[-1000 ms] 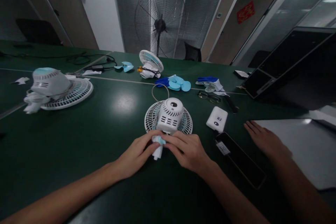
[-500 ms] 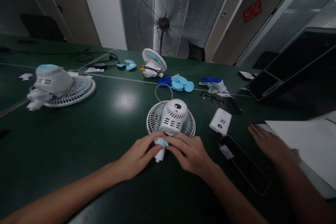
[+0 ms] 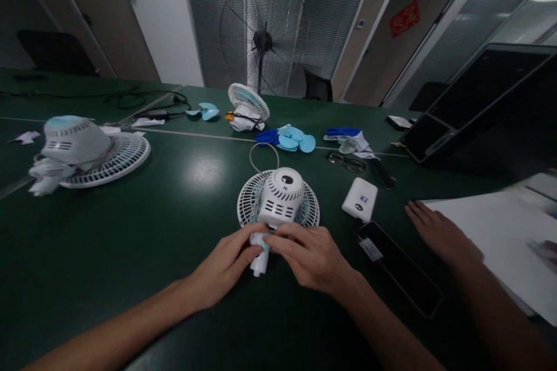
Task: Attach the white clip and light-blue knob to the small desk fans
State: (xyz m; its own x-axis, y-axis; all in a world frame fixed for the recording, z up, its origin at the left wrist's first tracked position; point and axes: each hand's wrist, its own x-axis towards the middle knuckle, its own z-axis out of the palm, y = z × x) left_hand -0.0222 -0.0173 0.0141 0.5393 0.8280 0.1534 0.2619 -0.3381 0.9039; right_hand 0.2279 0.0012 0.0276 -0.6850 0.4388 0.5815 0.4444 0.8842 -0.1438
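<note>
A small white desk fan (image 3: 282,194) lies face down on its round grille (image 3: 249,200), with its motor housing upward. From the housing's near side sticks out a white clip-like base (image 3: 260,264) with a light blue knob (image 3: 263,242). My left hand (image 3: 228,264) is closed around the left of this base, thumb and fingers pinching it. On the other side, my right hand (image 3: 311,252) is closed with its fingertips on the light blue knob; they partly cover it. A thin cable loop (image 3: 264,145) rises behind the grille.
A second fan (image 3: 76,145) lies at left, another fan (image 3: 248,107) behind. Light blue blades (image 3: 296,139), gloves (image 3: 348,139), glasses (image 3: 346,161), a white power bank (image 3: 360,198) and a phone (image 3: 400,269) lie about. At right another person's hand (image 3: 439,235) rests near white paper (image 3: 500,232).
My right fingertips have shifted slightly over the light blue knob, covering more of it. My left hand keeps its grip. At right, the white paper has moved over the board beside the other person's hand.
</note>
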